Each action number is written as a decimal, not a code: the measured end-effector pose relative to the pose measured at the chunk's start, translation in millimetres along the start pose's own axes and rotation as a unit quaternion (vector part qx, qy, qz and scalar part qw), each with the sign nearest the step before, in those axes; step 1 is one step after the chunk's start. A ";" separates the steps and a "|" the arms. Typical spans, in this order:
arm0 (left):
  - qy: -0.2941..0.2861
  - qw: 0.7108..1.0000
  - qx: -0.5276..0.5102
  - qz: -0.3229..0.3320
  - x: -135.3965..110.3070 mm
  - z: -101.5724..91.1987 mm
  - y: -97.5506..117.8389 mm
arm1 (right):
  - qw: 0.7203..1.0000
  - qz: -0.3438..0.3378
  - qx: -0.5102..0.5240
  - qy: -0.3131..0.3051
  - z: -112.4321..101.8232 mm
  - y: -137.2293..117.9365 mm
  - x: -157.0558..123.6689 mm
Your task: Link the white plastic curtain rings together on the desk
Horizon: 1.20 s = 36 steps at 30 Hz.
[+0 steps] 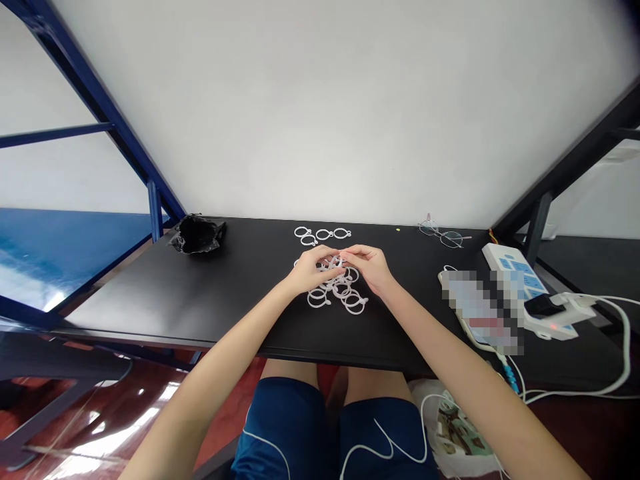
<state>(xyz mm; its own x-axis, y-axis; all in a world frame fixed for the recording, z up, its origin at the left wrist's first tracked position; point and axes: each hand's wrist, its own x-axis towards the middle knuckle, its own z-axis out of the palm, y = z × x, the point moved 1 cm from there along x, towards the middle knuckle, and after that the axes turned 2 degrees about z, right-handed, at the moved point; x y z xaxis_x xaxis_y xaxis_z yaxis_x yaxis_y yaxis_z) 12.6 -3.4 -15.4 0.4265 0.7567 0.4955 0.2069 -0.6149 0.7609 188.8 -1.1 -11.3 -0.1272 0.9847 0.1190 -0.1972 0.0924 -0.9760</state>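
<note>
Over the middle of the black table (250, 307), both hands meet at a white curtain ring (339, 262). My left hand (309, 270) is closed on it from the left, thumb below and fingers above. From the right, my right hand (369, 267) pinches it between thumb and fingertips. Fingers partly cover this ring. Just beneath the hands lies a loose pile of similar white rings (342, 295), each with a small eyelet, many overlapping. Farther back, several more white rings (325, 239) lie flat in a small group.
A crumpled black plastic bag (199, 237) stands open at the back left. Eyeglasses (451, 240) lie at the back right. Nearer on the right are a phone (475, 313), a white power strip (515, 267) and white cables (607, 380). A wall (320, 133) closes the back.
</note>
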 end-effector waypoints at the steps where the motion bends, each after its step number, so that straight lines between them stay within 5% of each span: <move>1: -0.001 1.000 0.002 -0.001 0.1 -0.6 0.1 | 1.000 -0.001 0.000 -0.002 0.2 0.3 -0.2; 24: -0.016 1.000 0.026 0.003 0.4 -4.3 1.0 | 1.000 -0.019 -0.003 0.002 4.2 1.5 -2.3; 31: 0.011 0.999 0.044 -0.004 2.8 -12.3 0.7 | 0.995 0.020 0.031 0.095 -5.2 0.5 5.3; 36: -0.024 0.996 0.080 -0.018 1.7 -15.0 -5.2 | 0.992 0.029 0.030 0.117 -7.8 -1.1 7.0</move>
<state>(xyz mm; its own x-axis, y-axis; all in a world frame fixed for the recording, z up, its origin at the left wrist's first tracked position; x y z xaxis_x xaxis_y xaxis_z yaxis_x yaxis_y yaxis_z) -0.9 4.4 -12.3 0.4569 0.7702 0.4451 0.3590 -0.6174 0.6999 195.8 6.8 -10.8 0.0872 0.9961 0.0100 -0.2548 0.0320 -0.9665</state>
